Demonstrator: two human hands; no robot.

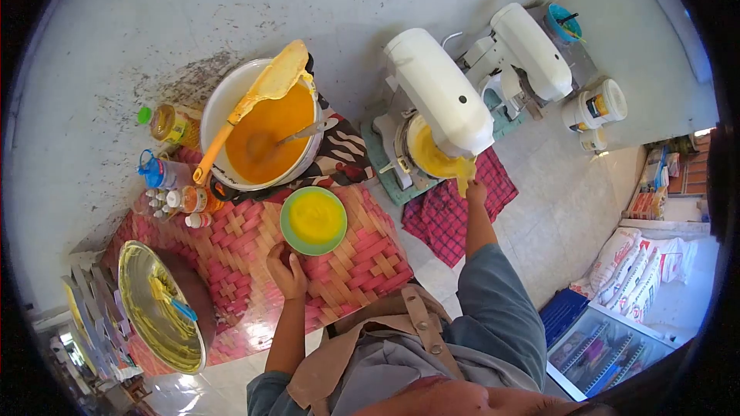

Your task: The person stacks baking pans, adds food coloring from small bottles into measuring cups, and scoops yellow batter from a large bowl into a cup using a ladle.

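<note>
Mixer (439,92): white head over a metal bowl (401,141) of yellow batter (426,152).
Right hand (476,192): closed on a yellow-coated tool (465,172), apparently a scraper, at the bowl's near edge.
Left hand (287,271): partly curled beside the green bowl (318,249); whether it grips the rim cannot be told.
Step in hand: seemingly, scraping batter at the mixer bowl.
Next move: probably calls for a steady right grip, clear of the mixer head.

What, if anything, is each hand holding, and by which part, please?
The right hand seems to hold a yellow tool by its near end; the left hand, at the green bowl, is unclear.
</note>
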